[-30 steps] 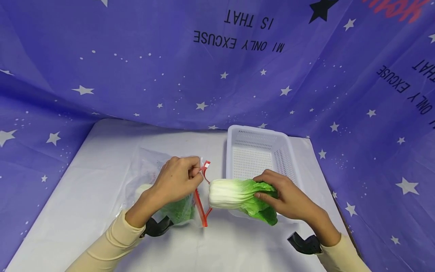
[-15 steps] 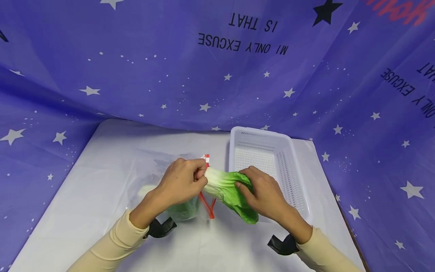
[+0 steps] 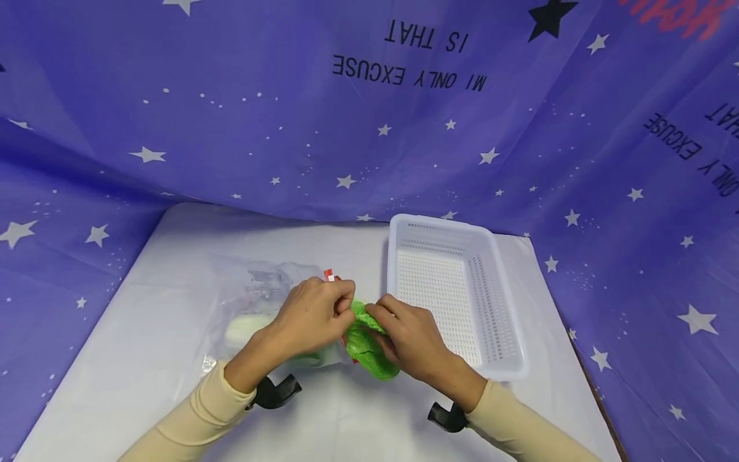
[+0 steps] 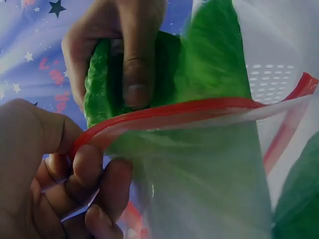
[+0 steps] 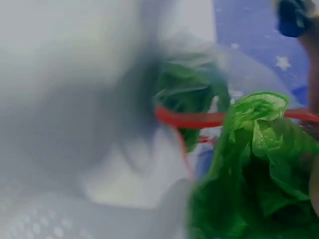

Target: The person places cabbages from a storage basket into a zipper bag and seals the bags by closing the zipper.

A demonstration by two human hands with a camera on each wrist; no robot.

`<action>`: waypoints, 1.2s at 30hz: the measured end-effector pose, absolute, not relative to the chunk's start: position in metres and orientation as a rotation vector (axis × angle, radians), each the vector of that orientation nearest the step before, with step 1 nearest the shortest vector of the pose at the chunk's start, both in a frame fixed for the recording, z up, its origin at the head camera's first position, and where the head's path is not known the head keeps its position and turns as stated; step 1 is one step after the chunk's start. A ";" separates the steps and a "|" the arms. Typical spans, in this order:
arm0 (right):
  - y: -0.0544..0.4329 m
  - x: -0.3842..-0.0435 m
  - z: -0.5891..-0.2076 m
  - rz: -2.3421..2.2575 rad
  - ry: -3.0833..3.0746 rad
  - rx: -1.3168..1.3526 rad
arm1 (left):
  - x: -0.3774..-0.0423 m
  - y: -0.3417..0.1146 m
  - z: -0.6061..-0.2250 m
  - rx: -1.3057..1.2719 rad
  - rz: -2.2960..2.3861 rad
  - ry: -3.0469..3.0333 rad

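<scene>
My left hand [image 3: 316, 314] pinches the red-edged mouth of a clear zip bag [image 4: 199, 169], thumb and fingers on the red strip. My right hand [image 3: 412, 337] grips a leafy green cabbage [image 3: 369, 350] by its leaves. In the left wrist view the cabbage's lower part shows through the plastic, inside the bag, while its leaf end stands out past the red strip. Another pale-stemmed vegetable [image 3: 245, 328] lies within the bag under my left forearm; its green part is partly hidden by the hand.
A white perforated plastic basket [image 3: 516, 308] stands on the white-covered table [image 3: 173, 282], just right of my right hand. Behind and beside the table hangs a purple cloth [image 3: 231, 128] with stars and lettering. Black camera mounts [image 3: 277, 391] sit on both wrists.
My right hand has moved left with the cabbage, whose white stem has passed into the bag's mouth. The left hand keeps its hold on the red strip, nearly in place.
</scene>
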State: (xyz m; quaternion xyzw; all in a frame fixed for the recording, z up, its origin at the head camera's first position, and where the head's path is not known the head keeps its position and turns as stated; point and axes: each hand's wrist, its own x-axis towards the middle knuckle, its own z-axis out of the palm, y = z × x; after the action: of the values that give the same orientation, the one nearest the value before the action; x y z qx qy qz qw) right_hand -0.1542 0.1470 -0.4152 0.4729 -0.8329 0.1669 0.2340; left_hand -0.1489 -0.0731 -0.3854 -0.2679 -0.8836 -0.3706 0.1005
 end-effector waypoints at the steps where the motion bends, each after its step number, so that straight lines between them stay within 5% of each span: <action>1: 0.147 -0.155 -0.418 0.382 -2.234 1.341 | -0.148 -0.073 -0.386 -0.803 -1.094 -2.614; 8: 0.144 -0.161 -0.427 0.077 -1.721 1.555 | -0.149 -0.070 -0.387 -0.814 -1.088 -2.557; 17: 0.120 -0.154 -0.441 0.515 -2.048 1.069 | -0.147 -0.060 -0.386 -0.815 -1.140 -2.454; 27: 0.106 -0.145 -0.456 1.522 -2.561 0.959 | -0.144 -0.056 -0.388 -0.821 -1.205 -2.475; 36: 0.085 -0.151 -0.459 1.331 -2.603 0.752 | -0.143 -0.054 -0.393 -0.836 -1.214 -2.490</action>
State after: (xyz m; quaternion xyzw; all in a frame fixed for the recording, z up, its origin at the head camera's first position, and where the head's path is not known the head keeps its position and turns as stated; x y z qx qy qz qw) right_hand -0.1511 0.0853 -0.4586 0.2487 -0.8607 0.4400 0.0614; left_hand -0.1428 -0.0543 -0.3933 -0.2866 -0.8539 -0.4165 0.1238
